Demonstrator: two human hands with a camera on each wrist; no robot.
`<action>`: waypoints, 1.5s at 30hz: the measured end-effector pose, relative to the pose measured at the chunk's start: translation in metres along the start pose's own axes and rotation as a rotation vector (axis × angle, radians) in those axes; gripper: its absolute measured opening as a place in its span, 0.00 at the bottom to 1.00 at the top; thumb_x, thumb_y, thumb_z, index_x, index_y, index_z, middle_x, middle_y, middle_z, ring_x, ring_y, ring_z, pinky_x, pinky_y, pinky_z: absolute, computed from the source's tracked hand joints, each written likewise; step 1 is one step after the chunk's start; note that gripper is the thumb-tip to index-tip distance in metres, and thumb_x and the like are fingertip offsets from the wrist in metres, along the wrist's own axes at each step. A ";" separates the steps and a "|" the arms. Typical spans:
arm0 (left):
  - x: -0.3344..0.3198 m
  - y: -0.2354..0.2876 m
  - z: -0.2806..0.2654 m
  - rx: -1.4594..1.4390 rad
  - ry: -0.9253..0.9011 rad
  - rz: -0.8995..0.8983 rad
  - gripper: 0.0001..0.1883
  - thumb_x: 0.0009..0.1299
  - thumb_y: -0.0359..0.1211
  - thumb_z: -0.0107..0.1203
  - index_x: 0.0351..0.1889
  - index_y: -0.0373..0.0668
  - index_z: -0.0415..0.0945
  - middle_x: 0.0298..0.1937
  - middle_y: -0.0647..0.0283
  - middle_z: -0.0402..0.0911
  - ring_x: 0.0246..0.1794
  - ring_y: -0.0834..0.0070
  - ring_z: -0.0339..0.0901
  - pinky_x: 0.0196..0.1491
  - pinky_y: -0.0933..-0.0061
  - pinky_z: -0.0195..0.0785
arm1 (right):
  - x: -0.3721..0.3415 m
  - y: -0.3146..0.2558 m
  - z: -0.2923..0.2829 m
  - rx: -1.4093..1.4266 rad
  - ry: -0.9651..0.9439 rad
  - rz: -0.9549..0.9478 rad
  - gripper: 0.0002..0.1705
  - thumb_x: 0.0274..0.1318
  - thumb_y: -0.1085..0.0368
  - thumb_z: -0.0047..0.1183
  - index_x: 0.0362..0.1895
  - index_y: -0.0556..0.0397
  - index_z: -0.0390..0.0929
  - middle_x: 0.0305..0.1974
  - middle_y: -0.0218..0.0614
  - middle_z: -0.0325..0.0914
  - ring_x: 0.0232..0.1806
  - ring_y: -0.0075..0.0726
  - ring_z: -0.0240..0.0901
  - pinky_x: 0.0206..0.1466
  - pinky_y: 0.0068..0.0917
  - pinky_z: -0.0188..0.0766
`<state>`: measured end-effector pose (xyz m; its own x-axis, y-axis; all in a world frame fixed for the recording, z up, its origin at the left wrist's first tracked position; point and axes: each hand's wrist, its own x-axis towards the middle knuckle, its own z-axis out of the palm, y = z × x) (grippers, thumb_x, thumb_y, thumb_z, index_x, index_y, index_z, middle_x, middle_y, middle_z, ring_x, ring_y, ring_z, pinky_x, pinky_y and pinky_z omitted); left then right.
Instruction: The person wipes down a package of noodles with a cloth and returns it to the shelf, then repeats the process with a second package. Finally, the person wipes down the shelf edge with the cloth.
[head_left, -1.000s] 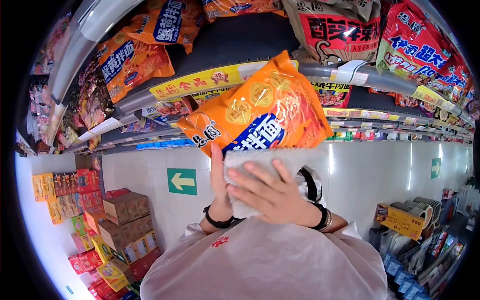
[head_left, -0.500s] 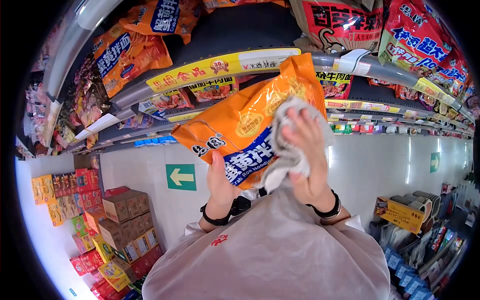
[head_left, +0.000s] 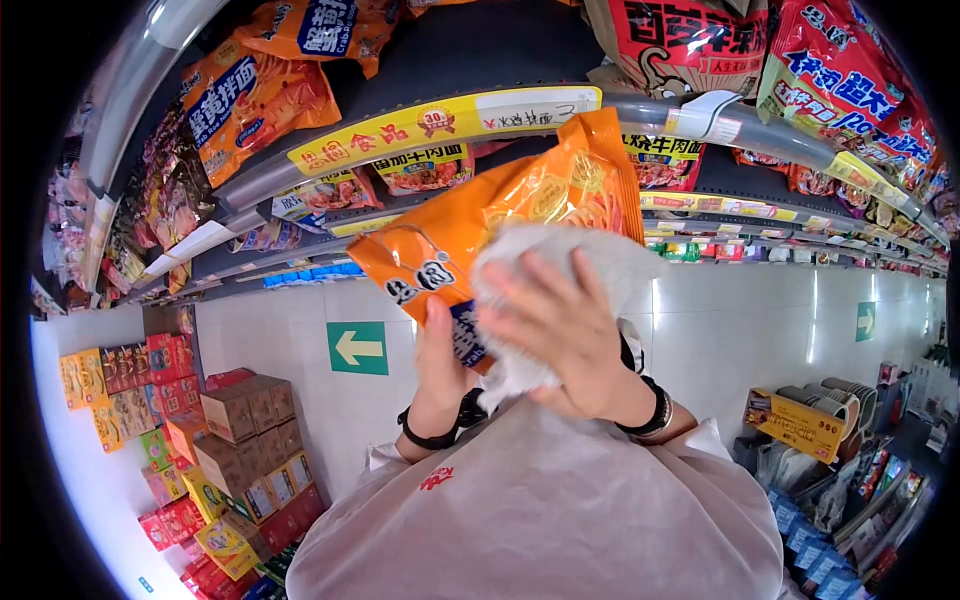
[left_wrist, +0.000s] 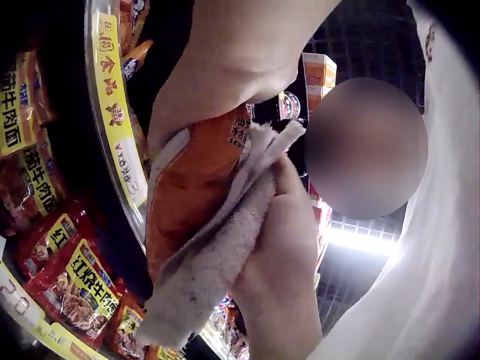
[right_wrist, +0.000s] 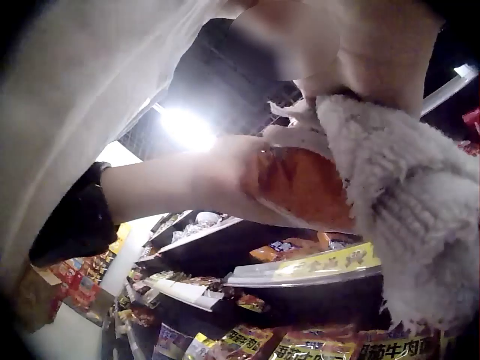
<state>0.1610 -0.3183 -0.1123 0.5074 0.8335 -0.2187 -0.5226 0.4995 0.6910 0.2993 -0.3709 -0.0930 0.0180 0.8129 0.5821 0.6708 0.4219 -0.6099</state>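
A shiny orange packet of crab roe noodles (head_left: pixel 430 240) is held at a slant before the shelf in the head view. My left hand (head_left: pixel 438 365) grips its lower left part, thumb across the printed front. Over the packet's lower right lies a pale grey fluffy cloth (head_left: pixel 635 268), which hides much of the label. My right hand (head_left: pixel 565 335) presses flat on this cloth with spread, slightly blurred fingers. In the left wrist view the cloth (left_wrist: pixel 210 266) hangs along the orange packet (left_wrist: pixel 191 195). The right wrist view shows the cloth's (right_wrist: pixel 412 202) shaggy pile close up.
More orange noodle packets (head_left: pixel 255 105) lie on the shelf above, behind a rail with a yellow price strip (head_left: pixel 400 140). A brown and red bag (head_left: pixel 680 50) sits further right. Stacked cartons (head_left: pixel 240 415) stand on the floor at left, and a yellow box (head_left: pixel 795 425) at right.
My right hand has moved the cloth up to the packet's upper right, then back down and left over the label. My left hand keeps its hold on the packet.
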 end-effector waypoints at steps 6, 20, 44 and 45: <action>0.008 0.004 0.004 0.201 0.156 0.135 0.21 0.67 0.45 0.32 0.48 0.39 0.60 0.45 0.60 0.68 0.42 0.74 0.69 0.45 0.72 0.63 | -0.007 -0.004 0.000 0.094 -0.237 -0.142 0.22 0.40 0.59 0.47 0.43 0.52 0.69 0.48 0.32 0.67 0.54 0.32 0.59 0.61 0.36 0.43; 0.020 0.012 0.005 -0.112 0.096 0.101 0.20 0.67 0.43 0.35 0.51 0.41 0.56 0.46 0.57 0.69 0.42 0.67 0.72 0.44 0.66 0.67 | -0.029 0.044 -0.030 0.444 0.873 0.802 0.20 0.52 0.59 0.41 0.43 0.62 0.66 0.35 0.37 0.70 0.37 0.29 0.66 0.42 0.20 0.62; 0.008 -0.020 0.024 0.305 -0.138 0.108 0.21 0.68 0.40 0.31 0.55 0.38 0.53 0.52 0.58 0.62 0.50 0.70 0.65 0.50 0.68 0.60 | -0.012 -0.013 0.024 -0.148 0.213 -0.139 0.19 0.44 0.66 0.39 0.44 0.53 0.69 0.48 0.34 0.67 0.53 0.36 0.60 0.61 0.37 0.38; 0.008 -0.021 0.019 0.264 -0.130 0.125 0.21 0.68 0.39 0.31 0.55 0.38 0.53 0.52 0.58 0.63 0.49 0.70 0.65 0.50 0.69 0.61 | -0.012 -0.012 0.022 -0.149 0.214 -0.135 0.19 0.44 0.66 0.39 0.44 0.53 0.69 0.48 0.34 0.67 0.53 0.36 0.60 0.61 0.37 0.38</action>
<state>0.1895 -0.3265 -0.1156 0.5426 0.8389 -0.0423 -0.3991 0.3018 0.8658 0.2746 -0.3768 -0.1043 0.0664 0.6434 0.7627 0.7788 0.4444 -0.4427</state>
